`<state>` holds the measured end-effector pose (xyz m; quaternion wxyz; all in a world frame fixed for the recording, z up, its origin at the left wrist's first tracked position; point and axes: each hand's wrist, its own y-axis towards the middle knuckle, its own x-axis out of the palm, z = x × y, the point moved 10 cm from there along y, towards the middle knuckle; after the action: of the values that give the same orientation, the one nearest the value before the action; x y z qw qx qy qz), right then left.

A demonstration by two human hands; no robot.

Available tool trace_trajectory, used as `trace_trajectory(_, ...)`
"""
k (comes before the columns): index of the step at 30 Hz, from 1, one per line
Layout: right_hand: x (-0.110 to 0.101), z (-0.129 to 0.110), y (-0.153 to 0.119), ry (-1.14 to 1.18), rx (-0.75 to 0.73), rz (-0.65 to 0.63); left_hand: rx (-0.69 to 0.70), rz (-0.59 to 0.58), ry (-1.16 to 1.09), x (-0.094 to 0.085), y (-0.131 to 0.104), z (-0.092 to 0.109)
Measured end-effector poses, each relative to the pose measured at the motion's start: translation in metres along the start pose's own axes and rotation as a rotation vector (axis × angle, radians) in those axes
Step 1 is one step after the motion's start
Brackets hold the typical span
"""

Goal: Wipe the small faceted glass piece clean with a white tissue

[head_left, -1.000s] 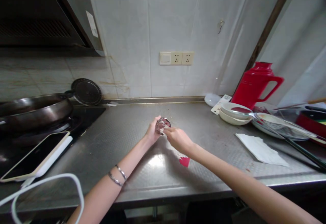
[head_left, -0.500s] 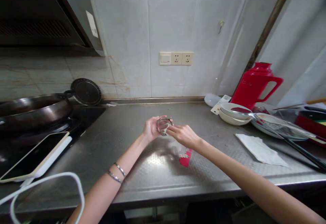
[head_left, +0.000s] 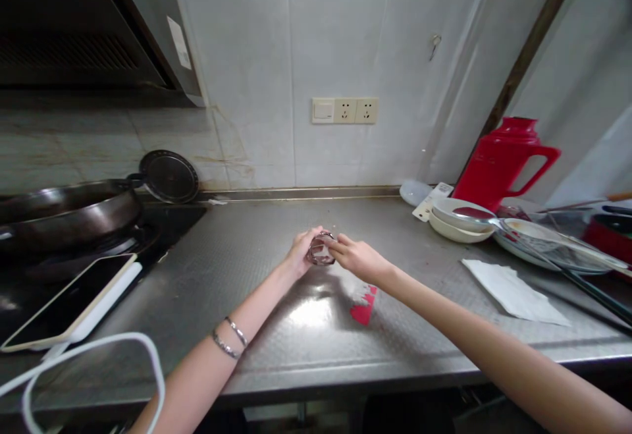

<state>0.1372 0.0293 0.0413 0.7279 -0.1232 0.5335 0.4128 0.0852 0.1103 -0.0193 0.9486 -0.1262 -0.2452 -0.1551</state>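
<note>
A small clear glass (head_left: 322,249) with a brownish tint is held above the steel counter (head_left: 247,276), its mouth towards me. My left hand (head_left: 300,253) is wrapped round its left side. My right hand (head_left: 359,257) comes from the right, its fingers closed together at the glass's rim and partly inside; what they pinch, if anything, is too small to make out. Below my right hand a red piece with a jagged edge (head_left: 363,309) lies on the counter.
At the left are a pan (head_left: 74,220) on the stove and a phone (head_left: 69,299) with a white cable (head_left: 157,368). At the right stand a red thermos (head_left: 498,164), stacked bowls (head_left: 459,223), plates with utensils (head_left: 543,243) and a white napkin (head_left: 513,292).
The glass has turned in my left hand, and that hand now sits more at its side. My right fingers have shifted slightly at the rim. The whole view has shifted a little.
</note>
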Motion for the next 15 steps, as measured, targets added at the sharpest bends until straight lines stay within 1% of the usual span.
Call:
trace_trajectory(2, 0.001, -0.001, 0.002, 0.132, 0.115, 0.009, 0.103, 0.056, -0.031, -0.003, -0.001, 0.010)
trace_trajectory(5, 0.006, -0.003, 0.006, 0.363, 0.334, 0.036, 0.238, 0.106, -0.068, -0.005, -0.006, 0.020)
trace_trajectory(8, 0.007, -0.008, 0.009, 0.488, 0.468, 0.071, 0.304, 0.147, -0.111, -0.010, -0.011, 0.024)
trace_trajectory(9, 0.006, -0.008, 0.010, 0.487, 0.484, 0.085, 0.308, 0.155, -0.125, -0.011, -0.012, 0.025)
trace_trajectory(11, 0.001, -0.008, 0.011, 0.434, 0.464, 0.082, 0.279, 0.131, -0.144, -0.011, -0.012, 0.026)
trace_trajectory(13, -0.002, -0.006, 0.011, 0.339, 0.386, 0.035, 0.220, 0.063, -0.164, -0.008, -0.010, 0.026)
trace_trajectory(15, -0.006, -0.005, 0.011, 0.219, 0.264, -0.014, 0.153, -0.021, -0.191, -0.005, -0.007, 0.028)
